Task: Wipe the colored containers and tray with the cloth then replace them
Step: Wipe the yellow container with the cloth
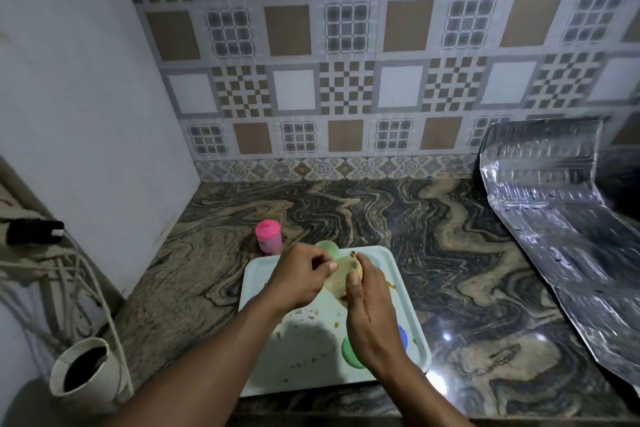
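Observation:
A pale mint tray [263, 374] lies on the marbled counter, with crumbs and smears on it. Over its far half both hands meet around a pale yellow container [341, 279]. My left hand [298, 277] grips the container from the left. My right hand [367, 298] presses a brownish cloth [356, 257] against its right side; most of the cloth is hidden in the palm. A light green container [327, 248] peeks out behind my left hand. A green container [348, 350] and a blue one [403, 336] stand on the tray, partly hidden under my right wrist. A pink container [269, 237] stands on the counter past the tray's far left corner.
A crumpled foil sheet [554, 218] leans on the tiled wall and runs down the counter's right side. At the lower left, off the counter, stands a white cylinder [81, 371] among cables [62, 274], below a black plug [34, 232]. A white wall bounds the left.

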A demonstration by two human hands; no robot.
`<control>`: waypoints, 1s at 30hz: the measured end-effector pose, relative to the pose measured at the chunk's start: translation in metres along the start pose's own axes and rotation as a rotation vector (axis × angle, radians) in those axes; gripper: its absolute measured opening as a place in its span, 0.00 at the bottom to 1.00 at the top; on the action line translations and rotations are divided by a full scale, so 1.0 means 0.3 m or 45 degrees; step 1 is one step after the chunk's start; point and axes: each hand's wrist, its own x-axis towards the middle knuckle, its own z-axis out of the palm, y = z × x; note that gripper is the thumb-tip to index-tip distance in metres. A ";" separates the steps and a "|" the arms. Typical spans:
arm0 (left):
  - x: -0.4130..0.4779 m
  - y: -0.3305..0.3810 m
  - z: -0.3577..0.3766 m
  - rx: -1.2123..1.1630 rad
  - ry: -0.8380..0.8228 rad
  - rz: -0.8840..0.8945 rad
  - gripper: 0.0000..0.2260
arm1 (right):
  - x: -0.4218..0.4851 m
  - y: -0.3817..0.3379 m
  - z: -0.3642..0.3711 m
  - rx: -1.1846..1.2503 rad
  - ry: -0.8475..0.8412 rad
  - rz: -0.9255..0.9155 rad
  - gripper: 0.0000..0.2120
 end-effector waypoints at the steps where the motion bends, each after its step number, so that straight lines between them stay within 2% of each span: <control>1: 0.002 -0.001 -0.013 -0.007 0.001 0.037 0.09 | 0.021 -0.008 -0.001 0.060 0.003 0.017 0.33; 4: 0.027 0.001 -0.061 -0.017 -0.052 0.131 0.06 | 0.087 -0.064 -0.011 0.297 -0.053 0.161 0.29; 8: 0.105 0.002 -0.120 0.048 -0.239 0.157 0.05 | 0.192 -0.079 0.015 0.690 -0.093 0.764 0.24; 10: 0.158 -0.008 -0.150 0.062 -0.289 0.118 0.06 | 0.246 -0.091 0.047 0.880 -0.124 0.973 0.26; 14: 0.267 -0.034 -0.196 -0.046 -0.111 0.016 0.08 | 0.346 -0.107 0.109 1.128 -0.183 1.242 0.30; 16: 0.319 -0.038 -0.226 -0.177 -0.040 0.075 0.12 | 0.399 -0.118 0.134 1.216 -0.171 1.260 0.31; 18: 0.353 -0.026 -0.256 -0.243 -0.157 0.167 0.15 | 0.454 -0.122 0.151 1.235 -0.080 1.214 0.28; 20: 0.386 -0.021 -0.266 -0.109 -0.331 0.255 0.12 | 0.515 -0.117 0.168 1.175 0.027 1.158 0.26; 22: 0.421 -0.027 -0.268 -0.045 -0.411 0.300 0.08 | 0.554 -0.123 0.171 1.160 0.047 1.132 0.26; 25: 0.473 -0.049 -0.288 -0.422 -0.492 0.250 0.03 | 0.581 -0.137 0.155 1.359 -0.079 1.100 0.22; 27: 0.504 -0.071 -0.288 -0.705 -0.517 0.182 0.07 | 0.591 -0.144 0.155 1.495 -0.168 1.062 0.21; 30: 0.527 -0.084 -0.283 -0.743 -0.522 0.111 0.06 | 0.615 -0.140 0.179 1.493 -0.176 1.074 0.23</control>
